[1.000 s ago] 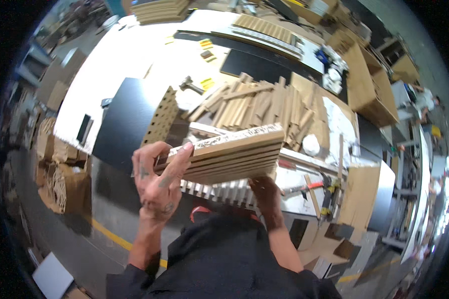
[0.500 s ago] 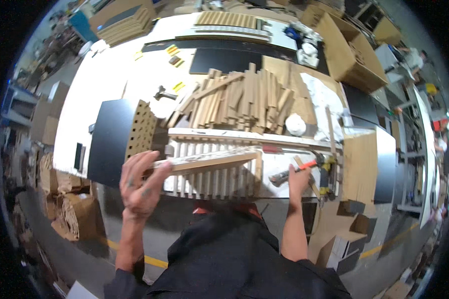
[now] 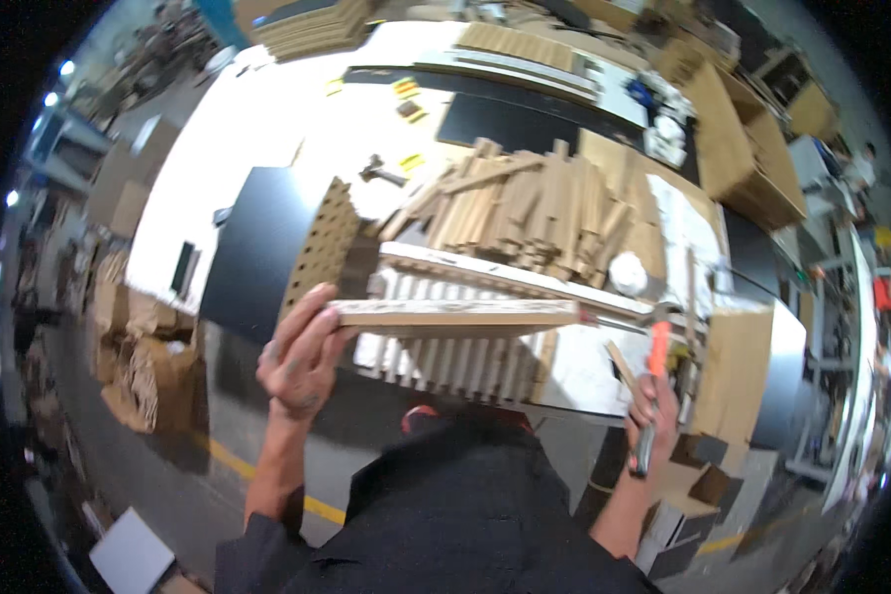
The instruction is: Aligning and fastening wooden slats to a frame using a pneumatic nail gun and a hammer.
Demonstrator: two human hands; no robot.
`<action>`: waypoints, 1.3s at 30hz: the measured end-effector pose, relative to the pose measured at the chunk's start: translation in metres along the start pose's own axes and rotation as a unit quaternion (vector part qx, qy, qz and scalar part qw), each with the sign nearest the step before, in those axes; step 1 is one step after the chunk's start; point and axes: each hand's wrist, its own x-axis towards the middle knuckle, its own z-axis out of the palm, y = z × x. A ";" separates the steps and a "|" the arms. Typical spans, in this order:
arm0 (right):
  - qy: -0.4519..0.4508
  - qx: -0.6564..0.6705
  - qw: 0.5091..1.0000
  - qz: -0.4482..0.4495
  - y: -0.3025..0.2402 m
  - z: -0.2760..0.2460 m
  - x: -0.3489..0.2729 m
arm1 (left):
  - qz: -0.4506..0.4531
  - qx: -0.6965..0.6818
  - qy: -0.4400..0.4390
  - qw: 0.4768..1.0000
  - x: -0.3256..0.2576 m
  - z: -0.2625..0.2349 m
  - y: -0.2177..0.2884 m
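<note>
My left hand [image 3: 302,361] is closed round the left end of a long wooden board [image 3: 455,319]. The board's upper edge is whitish and smeared, its front side bare wood. It is held level above a row of white slats [image 3: 436,368] at the table's front. In my right hand [image 3: 655,411], out to the right, is a hammer [image 3: 660,346] with an orange and grey handle, its head pointing away from me. A thin wooden strip [image 3: 621,364] lies just left of that hand. Behind the board runs a white-topped rail [image 3: 495,272] with notches along its side.
A heap of wooden strips [image 3: 525,208] covers the table's middle. At left stand a black panel [image 3: 252,243] and a perforated wooden piece [image 3: 322,243]; another hammer [image 3: 381,170] lies beyond. A white ball-shaped thing [image 3: 628,273] is right of the heap. Cardboard boxes [image 3: 747,148] stand far right.
My right hand has lifted the hammer off the table's right side and drawn it right and nearer. The board in my left hand has swung level. The whole view has shifted.
</note>
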 end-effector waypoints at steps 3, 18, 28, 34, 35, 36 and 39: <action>-0.077 -0.249 0.962 -0.084 -0.008 0.066 -0.023 | 0.009 -0.040 0.027 0.999 0.002 0.009 -0.004; -0.342 -0.794 0.451 -0.222 0.032 0.302 -0.046 | -0.006 -0.091 0.036 0.995 0.001 0.003 -0.023; -0.333 -0.829 0.407 -0.194 0.044 0.308 -0.047 | 0.003 -0.111 0.005 0.994 -0.003 -0.002 -0.022; -0.296 -0.781 0.507 -0.211 0.039 0.294 -0.052 | -0.087 -0.168 0.027 0.982 -0.009 0.003 -0.022; -0.256 -0.782 0.530 -0.205 0.034 0.292 -0.056 | -0.097 -0.188 0.039 0.977 -0.011 0.004 -0.023; -0.204 -0.785 0.550 -0.199 0.026 0.288 -0.060 | -0.105 -0.219 0.048 0.969 -0.011 0.010 -0.021; -0.163 -0.777 0.563 -0.227 0.013 0.271 -0.063 | -0.094 -0.162 0.065 0.980 -0.009 0.016 -0.016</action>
